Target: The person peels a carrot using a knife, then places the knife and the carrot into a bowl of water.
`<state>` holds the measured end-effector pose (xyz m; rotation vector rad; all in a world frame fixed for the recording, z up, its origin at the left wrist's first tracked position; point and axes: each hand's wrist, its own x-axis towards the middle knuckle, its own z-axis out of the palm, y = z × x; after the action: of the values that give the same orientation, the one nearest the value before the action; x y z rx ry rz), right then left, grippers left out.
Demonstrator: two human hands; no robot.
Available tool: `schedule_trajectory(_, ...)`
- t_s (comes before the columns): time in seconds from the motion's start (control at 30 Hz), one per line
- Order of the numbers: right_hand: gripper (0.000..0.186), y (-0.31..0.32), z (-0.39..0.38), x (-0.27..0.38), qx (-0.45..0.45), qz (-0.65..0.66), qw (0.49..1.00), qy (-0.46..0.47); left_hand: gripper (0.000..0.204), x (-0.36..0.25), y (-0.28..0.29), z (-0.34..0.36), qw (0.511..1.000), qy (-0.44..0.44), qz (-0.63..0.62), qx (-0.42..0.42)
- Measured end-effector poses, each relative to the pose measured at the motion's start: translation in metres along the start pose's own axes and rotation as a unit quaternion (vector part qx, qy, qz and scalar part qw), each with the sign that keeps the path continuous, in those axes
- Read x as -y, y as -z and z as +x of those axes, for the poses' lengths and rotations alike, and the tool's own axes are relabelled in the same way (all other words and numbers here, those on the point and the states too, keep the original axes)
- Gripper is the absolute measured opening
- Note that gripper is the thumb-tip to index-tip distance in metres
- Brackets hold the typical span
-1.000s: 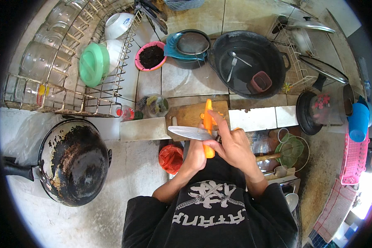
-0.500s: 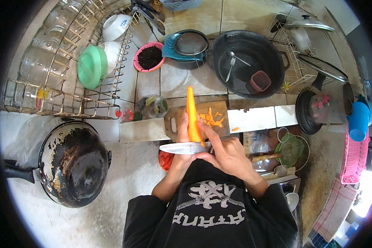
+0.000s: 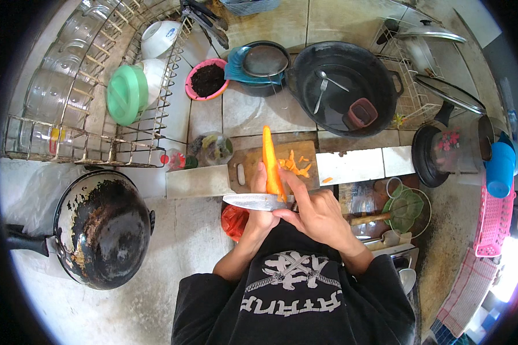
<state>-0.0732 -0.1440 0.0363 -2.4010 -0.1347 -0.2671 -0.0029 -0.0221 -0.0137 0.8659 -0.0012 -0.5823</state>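
Observation:
My left hand (image 3: pixel 259 216) grips an orange carrot (image 3: pixel 270 158) upright, its tip pointing away from me. My right hand (image 3: pixel 316 215) holds a knife (image 3: pixel 247 200) with its blade lying sideways across the lower end of the carrot, index finger against the carrot's side. Beyond my hands lies a wooden cutting board (image 3: pixel 244 156) with several orange peelings (image 3: pixel 296 169) on it. A red plastic bag (image 3: pixel 231 221) shows below the board, partly behind my left hand.
A black basin (image 3: pixel 339 63) holds cutlery and a pink container; left of it stand a pot with strainer (image 3: pixel 265 61) and pink bowl (image 3: pixel 207 79). A wire dish rack (image 3: pixel 83 152) is upper left, a worn pan (image 3: pixel 103 230) left, a blue jug (image 3: pixel 499 167) and pink basket (image 3: pixel 494 224) right.
The carrot has turned from lying under the blade to standing further forward, uncovering peelings on the board. The knife has moved nearer me, then shifted slightly forward over the last half second.

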Motion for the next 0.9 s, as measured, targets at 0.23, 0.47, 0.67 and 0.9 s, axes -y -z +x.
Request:
schedule_trajectory(0.23,0.074,-0.004,-0.007,-0.001,0.008,0.011,1.000,-0.001,0.033,-0.018,-0.013,0.008,0.999,0.014,0.037,-0.009)
schedule_trajectory(0.47,0.072,-0.005,-0.005,-0.001,-0.037,0.007,0.999,0.015,0.033,-0.014,-0.012,0.009,1.000,0.004,0.018,0.001)
schedule_trajectory(0.67,0.070,0.005,0.000,-0.009,-0.037,0.001,0.999,-0.007,0.038,-0.006,-0.026,-0.005,0.998,0.024,0.030,-0.044)
schedule_trajectory(0.9,0.072,0.003,-0.010,-0.002,-0.002,0.004,1.000,0.001,0.037,-0.009,-0.016,0.005,0.999,0.033,0.031,-0.022)
